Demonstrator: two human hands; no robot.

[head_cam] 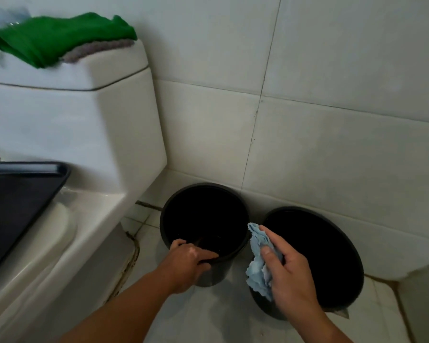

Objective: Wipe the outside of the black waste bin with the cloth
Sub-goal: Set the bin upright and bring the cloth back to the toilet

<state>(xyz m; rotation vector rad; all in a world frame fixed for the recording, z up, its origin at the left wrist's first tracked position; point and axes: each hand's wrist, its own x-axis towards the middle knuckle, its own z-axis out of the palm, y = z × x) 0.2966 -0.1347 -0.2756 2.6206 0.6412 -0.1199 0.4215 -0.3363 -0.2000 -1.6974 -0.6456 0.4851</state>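
Curling our left hand (188,262) over the near rim of the black waste bin (203,233), we have the fingers hooked inside the opening and the thumb on the outer wall, so the rim is pinched between them. That forearm reaches in from the lower left, angled up toward the bin.

Our right hand (287,271) is closed around a crumpled light blue cloth (259,266); the thumb presses it against the fingers, and loose folds spill out above and below the grip. The cloth hangs just beside the bin's right wall, and we cannot tell whether it touches. That hand sits in front of a second black bin (320,253), which stands just to the right of the first.

Both bins rest upright on the pale tiled floor (208,315) near the tiled wall (307,144). Their insides look dark, and we cannot tell whether anything lies in them.

A white toilet (84,134) stands to the left, with a green cloth (50,38) over a grey one on its cistern lid.
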